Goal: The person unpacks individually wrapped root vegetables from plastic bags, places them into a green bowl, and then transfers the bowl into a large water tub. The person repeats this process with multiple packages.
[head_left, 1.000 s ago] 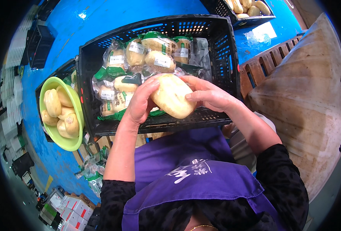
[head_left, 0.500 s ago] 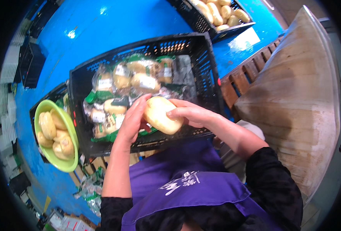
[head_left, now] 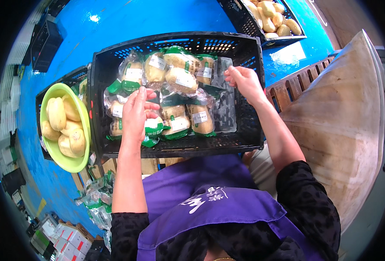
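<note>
A black perforated crate [head_left: 251,141] holds several green-and-clear vacuum bags [head_left: 178,78] of pale potatoes with white labels. My left hand [head_left: 136,108], fingers apart, is over the crate's left part, close to bags in the lower row. My right hand [head_left: 244,85] hovers at the crate's right, beside a flat grey plastic piece [head_left: 223,117], its fingers loosely curled but apart and empty. At the left, a lime-green bowl [head_left: 53,154] holds several bare pale potatoes [head_left: 56,114], partly over another black crate [head_left: 42,98].
An open crate [head_left: 281,41] of bare potatoes stands on the blue floor [head_left: 92,26] at the back. A wooden pallet [head_left: 284,93] and large stained pale sheet [head_left: 331,143] are at the right. Crumpled bags [head_left: 97,204] lie lower left; white boxes [head_left: 70,243] stand beyond.
The potato that both hands held is no longer in them. My hands have separated, the right moving forward and right, the left slightly leftward, uncovering lower-row bags. The view has shifted with the head.
</note>
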`<state>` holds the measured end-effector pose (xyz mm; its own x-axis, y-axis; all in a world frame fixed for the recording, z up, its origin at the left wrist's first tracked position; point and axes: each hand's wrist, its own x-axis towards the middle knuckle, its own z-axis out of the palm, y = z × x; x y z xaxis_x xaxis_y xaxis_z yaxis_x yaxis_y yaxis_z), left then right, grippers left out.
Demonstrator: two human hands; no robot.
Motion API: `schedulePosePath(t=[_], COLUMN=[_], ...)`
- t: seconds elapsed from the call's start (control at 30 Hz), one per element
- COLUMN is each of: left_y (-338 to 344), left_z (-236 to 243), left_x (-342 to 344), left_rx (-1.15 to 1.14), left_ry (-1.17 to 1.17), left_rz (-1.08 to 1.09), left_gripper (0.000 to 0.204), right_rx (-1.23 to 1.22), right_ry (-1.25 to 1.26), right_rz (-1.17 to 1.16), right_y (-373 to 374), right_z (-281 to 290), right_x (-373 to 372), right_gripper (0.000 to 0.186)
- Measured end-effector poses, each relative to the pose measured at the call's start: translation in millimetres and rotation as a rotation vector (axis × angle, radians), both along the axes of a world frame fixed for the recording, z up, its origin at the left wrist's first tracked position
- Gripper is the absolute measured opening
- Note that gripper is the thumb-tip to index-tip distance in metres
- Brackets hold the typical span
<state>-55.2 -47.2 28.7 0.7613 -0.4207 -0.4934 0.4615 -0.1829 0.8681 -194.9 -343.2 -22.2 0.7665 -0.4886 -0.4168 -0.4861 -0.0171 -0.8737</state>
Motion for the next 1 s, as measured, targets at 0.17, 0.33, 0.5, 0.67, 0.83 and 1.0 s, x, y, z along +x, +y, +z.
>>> schedulePosePath(t=[0.17,0.33,0.5,0.67,0.83,1.0], left_y=[4,6,12,21,23,30], left_z=[4,7,10,5,-15,-15], left_x=[13,22,27,33,34,33], left_rx=[0.070,-0.004,0.007,0.008,0.011,0.074], left_ry=[-0.123,-0.167,-0.192,-0.229,-0.398,-0.443], left_rz=[0.047,0.097,0.040,-0.025,-0.104,-0.261], left_gripper=[0.037,0.035,0.033,0.034,0.033,0.037], right_rx=[-0.499,-0.604,-0.622,-0.196,0.395,0.493], right_ry=[0.059,0.247,0.426,0.319,0.030,-0.254], right_rz=[0.223,0.395,0.540,0.235,-0.084,-0.099], right_y=[22,30,42,51,68,55], right_z=[-78,-119,-109,-52,18,88], right_x=[-11,3,18,-7,-30,-37], right_gripper=[0.035,0.049,0.028,0.023,0.012,0.024])
